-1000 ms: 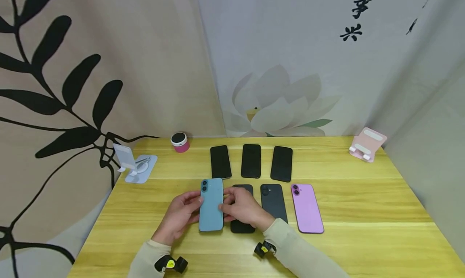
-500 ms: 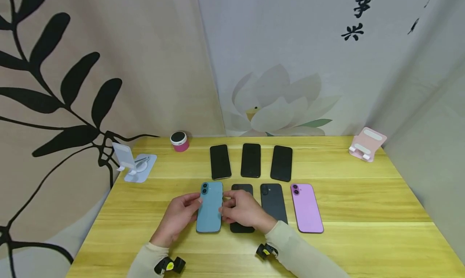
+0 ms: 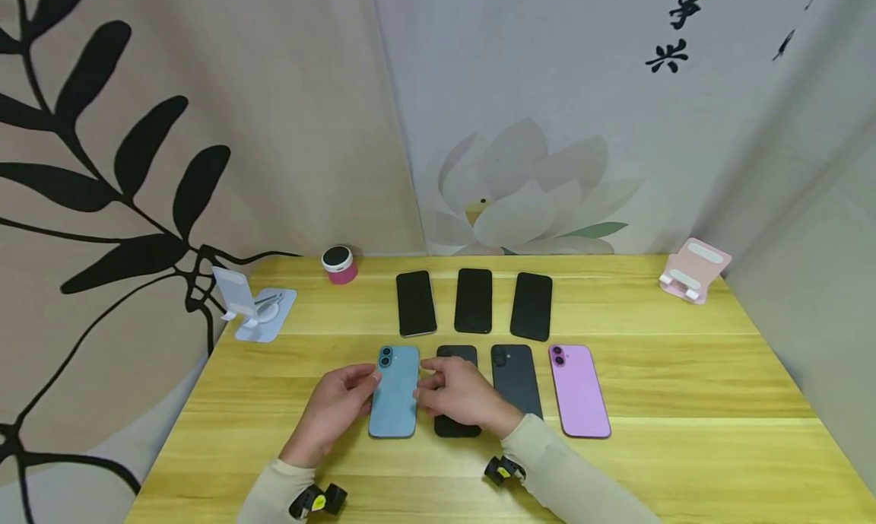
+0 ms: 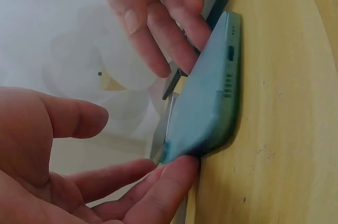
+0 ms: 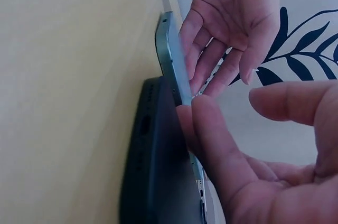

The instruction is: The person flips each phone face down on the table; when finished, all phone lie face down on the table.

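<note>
A light-blue phone (image 3: pixel 393 398) lies flat on the wooden table, its back and twin cameras facing up. My left hand (image 3: pixel 331 410) is at its left edge; in the left wrist view the fingertips touch or nearly touch the phone's side, with the thumb raised away. Over a black phone (image 3: pixel 457 428), which it partly hides, my right hand (image 3: pixel 460 393) reaches to the blue phone's right edge. Its thumb is lifted too, as the right wrist view shows. A dark grey phone (image 3: pixel 516 383) and a purple phone (image 3: pixel 580 393) complete this front row.
Behind lies a row of black phones: a left one (image 3: pixel 416 303), a middle one (image 3: pixel 474 301) and a right one (image 3: pixel 531 307). A pale blue stand (image 3: pixel 270 319), a pink-and-white round object (image 3: pixel 339 265) and a pink stand (image 3: pixel 694 271) are near the table's far edge.
The blue phone has come down onto the table, slightly toward me and leftward, between both hands. The hands have loosened from it and otherwise barely moved.
</note>
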Available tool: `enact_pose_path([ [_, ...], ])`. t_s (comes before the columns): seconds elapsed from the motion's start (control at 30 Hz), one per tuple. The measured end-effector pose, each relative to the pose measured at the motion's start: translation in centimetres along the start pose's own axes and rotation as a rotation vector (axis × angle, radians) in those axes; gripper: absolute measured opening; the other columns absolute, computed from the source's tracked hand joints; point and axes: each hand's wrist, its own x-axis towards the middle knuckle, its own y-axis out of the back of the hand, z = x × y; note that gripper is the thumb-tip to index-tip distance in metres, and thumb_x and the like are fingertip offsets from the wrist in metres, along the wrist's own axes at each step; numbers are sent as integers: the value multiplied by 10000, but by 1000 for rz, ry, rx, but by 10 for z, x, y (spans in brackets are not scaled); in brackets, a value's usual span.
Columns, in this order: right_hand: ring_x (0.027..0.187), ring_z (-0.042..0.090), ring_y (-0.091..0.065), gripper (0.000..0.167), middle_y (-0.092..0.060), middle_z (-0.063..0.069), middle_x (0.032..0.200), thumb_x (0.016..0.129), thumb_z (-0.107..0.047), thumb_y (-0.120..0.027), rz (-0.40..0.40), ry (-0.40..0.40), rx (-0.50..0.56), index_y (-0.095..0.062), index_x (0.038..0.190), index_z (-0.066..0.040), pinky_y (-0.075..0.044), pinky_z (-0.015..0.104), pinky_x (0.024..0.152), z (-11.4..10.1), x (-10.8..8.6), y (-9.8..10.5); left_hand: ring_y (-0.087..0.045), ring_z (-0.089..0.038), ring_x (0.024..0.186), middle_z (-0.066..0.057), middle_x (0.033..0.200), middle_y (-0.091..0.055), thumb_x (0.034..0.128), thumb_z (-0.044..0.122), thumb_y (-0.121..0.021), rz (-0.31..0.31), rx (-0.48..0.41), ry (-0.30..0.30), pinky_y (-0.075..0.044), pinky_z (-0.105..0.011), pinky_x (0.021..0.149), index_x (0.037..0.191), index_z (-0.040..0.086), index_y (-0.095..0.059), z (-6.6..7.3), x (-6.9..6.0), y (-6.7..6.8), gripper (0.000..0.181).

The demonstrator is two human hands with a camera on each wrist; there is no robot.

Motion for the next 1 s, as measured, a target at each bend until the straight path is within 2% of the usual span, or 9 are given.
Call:
enact_pose_path([
  [0.3,979,284,-795,653,-721,239,1308,994,-170,-725,-51,3,46,-464,1541,73,-661,365,810,1,-1,5,-689,-287,1181,-207,1344,-667,1073,292,-629,-11,52,7,-639,-426,917,1424,-11,-611,3,-1,0,463],
  [0.53,1079,315,-767,588,-681,262,1366,1014,-165,-694,-102,31,76,-496,1517,67,-650,381,873,1,2,13,-651,-257,1169,-132,1302,-690,1064,346,-635,40,176,-31,-578,-405,956,1391,58,-637,4,7,-2,436],
  [0.73,1083,339,-738,489,-703,228,1305,1019,-139,-645,-120,58,67,-555,1460,50,-633,323,846,-1,6,19,-631,-266,1205,-118,1329,-678,1072,353,-623,44,154,-68,-555,-447,1024,1381,78,-645,8,13,-4,415],
  [0.9,1068,388,-724,443,-725,191,1228,1039,-161,-640,-78,104,44,-581,1423,51,-627,319,845,-5,10,26,-635,-268,1189,-114,1303,-685,1070,339,-626,43,130,-128,-546,-451,1032,1370,77,-650,18,20,-7,399],
  [1.0,1071,397,-716,426,-719,202,1225,1053,-184,-644,-46,119,34,-592,1409,45,-633,334,847,-6,12,31,-631,-271,1192,-118,1310,-677,1066,332,-635,28,105,-142,-539,-440,1029,1384,67,-637,24,23,-10,414],
])
